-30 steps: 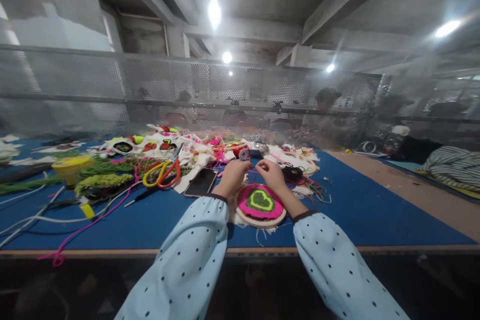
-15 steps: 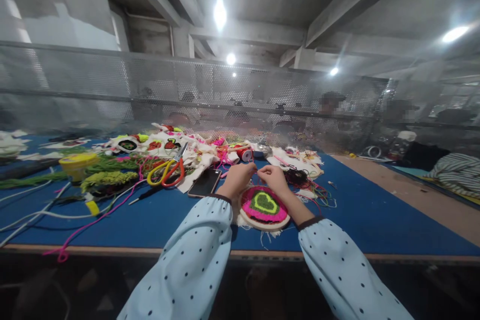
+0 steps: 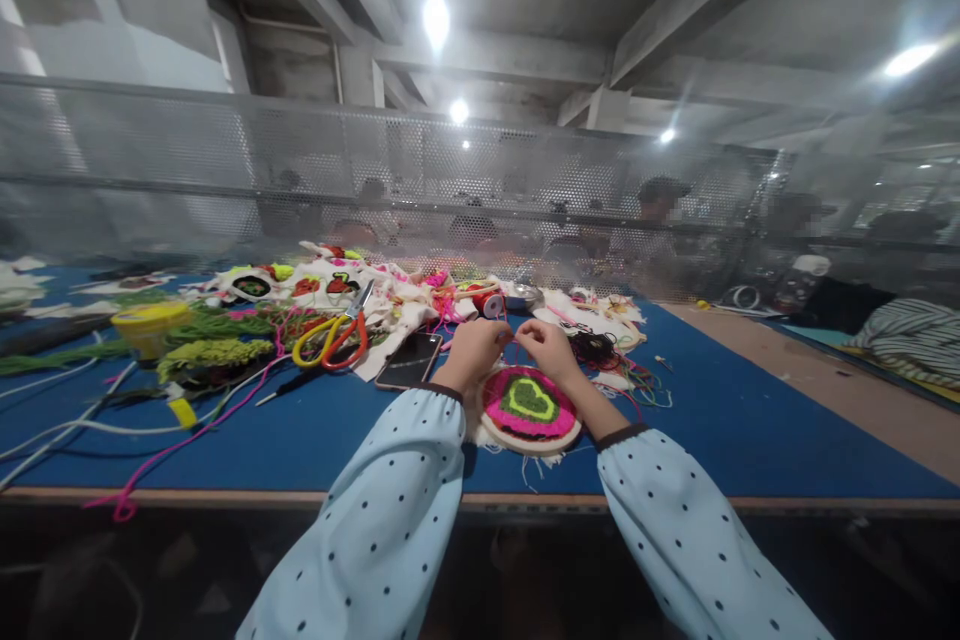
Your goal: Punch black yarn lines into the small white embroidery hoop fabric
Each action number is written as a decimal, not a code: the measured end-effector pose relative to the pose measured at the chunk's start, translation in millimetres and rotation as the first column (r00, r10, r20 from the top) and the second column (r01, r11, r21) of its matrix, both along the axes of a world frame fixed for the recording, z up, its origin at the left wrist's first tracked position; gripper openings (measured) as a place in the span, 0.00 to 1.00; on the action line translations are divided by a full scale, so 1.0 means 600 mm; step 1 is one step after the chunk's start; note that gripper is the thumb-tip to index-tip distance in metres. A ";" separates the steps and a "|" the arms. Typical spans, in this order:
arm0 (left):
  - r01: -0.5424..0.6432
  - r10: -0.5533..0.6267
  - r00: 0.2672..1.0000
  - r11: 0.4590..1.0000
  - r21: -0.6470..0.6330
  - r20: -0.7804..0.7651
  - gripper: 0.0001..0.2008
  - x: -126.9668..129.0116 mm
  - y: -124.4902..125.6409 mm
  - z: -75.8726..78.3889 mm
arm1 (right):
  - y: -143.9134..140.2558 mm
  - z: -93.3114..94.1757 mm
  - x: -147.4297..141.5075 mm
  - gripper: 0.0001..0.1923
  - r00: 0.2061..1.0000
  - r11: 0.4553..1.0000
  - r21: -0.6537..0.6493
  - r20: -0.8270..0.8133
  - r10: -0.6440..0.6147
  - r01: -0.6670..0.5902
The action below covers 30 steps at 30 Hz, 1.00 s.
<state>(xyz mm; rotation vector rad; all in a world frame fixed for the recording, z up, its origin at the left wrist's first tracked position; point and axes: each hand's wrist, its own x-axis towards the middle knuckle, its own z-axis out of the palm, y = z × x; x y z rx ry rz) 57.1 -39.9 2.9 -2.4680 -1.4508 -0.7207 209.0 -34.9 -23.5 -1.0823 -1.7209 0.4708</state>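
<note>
scissors (image 3: 334,337): yellow and red handles, left of centre of the table (image 3: 750,420)
phone (image 3: 409,361): dark, beside the scissors
yellow tub (image 3: 150,328): towards the left edge
red spool (image 3: 492,305): towards the far edge

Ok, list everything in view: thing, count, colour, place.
embroidery hoop: one, pink with green heart, near table edge, under both hands
phone: one, dark, left of hoop
scissors: one, yellow and red handles, left of phone
thread spool: one, red, behind hands
yarn: several bundles, green and pink, left side
tub: one, yellow, far left
table: one, blue top
mesh screen: one, grey, behind table
left hand: pinching thread, count and colour unclear
right hand: pinching thread too
</note>
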 end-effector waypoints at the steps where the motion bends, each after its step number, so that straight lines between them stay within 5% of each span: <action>1: 0.024 -0.024 1.000 1.000 0.011 0.010 0.12 0.000 0.001 -0.001 | 0.000 0.000 0.000 0.06 1.000 1.000 0.003 -0.004 0.002 -0.002; 7: 0.160 -0.161 0.985 0.987 0.023 0.068 0.11 0.002 0.013 -0.006 | 0.007 -0.002 0.008 0.07 0.999 0.999 0.013 -0.033 -0.039 0.039; 16: 0.088 -0.092 0.992 0.995 0.052 0.088 0.11 0.002 0.014 -0.011 | 0.006 -0.007 0.004 0.07 0.985 0.987 0.020 0.049 -0.163 0.162; 30: 0.143 -0.150 0.985 0.986 0.080 0.084 0.09 0.001 0.011 -0.011 | -0.033 0.019 0.004 0.08 0.907 0.952 0.271 0.349 -0.237 0.145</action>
